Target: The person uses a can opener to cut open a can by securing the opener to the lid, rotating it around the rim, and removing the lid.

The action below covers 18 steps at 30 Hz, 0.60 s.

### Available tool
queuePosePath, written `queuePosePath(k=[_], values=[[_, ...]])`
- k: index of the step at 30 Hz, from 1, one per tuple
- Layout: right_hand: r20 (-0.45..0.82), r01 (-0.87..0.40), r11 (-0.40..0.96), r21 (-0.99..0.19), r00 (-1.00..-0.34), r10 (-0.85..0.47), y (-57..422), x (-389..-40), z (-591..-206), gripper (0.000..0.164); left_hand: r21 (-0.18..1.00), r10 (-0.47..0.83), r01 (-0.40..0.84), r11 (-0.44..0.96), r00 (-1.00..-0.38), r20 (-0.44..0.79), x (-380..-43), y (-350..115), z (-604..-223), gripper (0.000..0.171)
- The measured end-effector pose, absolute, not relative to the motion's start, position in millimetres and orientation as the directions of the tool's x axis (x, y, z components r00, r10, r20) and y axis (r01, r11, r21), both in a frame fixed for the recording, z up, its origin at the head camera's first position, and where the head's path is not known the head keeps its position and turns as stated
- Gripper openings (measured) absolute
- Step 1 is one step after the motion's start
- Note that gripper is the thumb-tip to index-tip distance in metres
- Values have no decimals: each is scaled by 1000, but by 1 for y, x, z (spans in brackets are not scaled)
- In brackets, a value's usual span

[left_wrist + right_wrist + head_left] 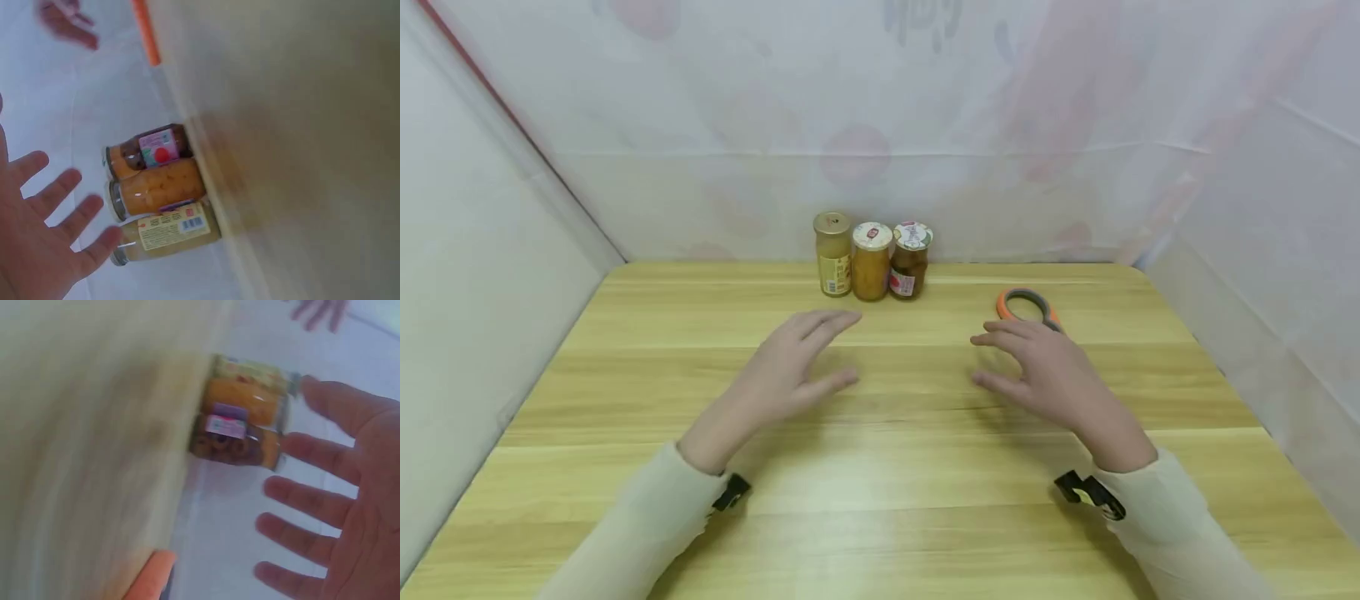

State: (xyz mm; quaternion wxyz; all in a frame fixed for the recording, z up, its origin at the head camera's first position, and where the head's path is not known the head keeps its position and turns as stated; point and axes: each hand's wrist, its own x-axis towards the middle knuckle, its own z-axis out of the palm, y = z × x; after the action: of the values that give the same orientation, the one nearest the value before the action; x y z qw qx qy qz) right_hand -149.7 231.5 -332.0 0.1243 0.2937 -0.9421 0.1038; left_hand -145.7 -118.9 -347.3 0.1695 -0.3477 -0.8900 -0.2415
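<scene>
Three glass jars stand side by side at the back of the table: a tall pale-yellow jar (833, 258), an orange jar (871, 271) with a white lid, and a dark brown jar (909, 262) with a patterned lid. My left hand (782, 367) hovers in front of them, fingers spread and holding nothing. On the other side, my right hand (1045, 367) is held over the table, also spread and holding nothing. Just beyond it lies an orange and grey ring-shaped object (1028, 307), partly hidden by the hand; its kind cannot be told.
The wooden table (865, 467) reaches back to a pale printed curtain (760, 108). White sheets (467, 275) hang at both sides. Black straps (1090, 494) sit at my sleeve cuffs.
</scene>
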Motion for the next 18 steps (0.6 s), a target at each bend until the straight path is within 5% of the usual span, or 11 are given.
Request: queuePosePath(k=[7, 13, 18], values=[[263, -483, 856, -182, -863, -431, 229, -155, -336, 42, 503, 412, 665, 551, -742, 529, -168, -113, -357, 47], [168, -371, 910, -184, -924, -343, 249, -157, -342, 45, 763, 314, 454, 460, -887, 338, -180, -126, -365, 42], [54, -298, 939, -169, -955, -293, 261, -160, -344, 58, 876, 261, 330, 351, -933, 247, -181, -137, -365, 42]])
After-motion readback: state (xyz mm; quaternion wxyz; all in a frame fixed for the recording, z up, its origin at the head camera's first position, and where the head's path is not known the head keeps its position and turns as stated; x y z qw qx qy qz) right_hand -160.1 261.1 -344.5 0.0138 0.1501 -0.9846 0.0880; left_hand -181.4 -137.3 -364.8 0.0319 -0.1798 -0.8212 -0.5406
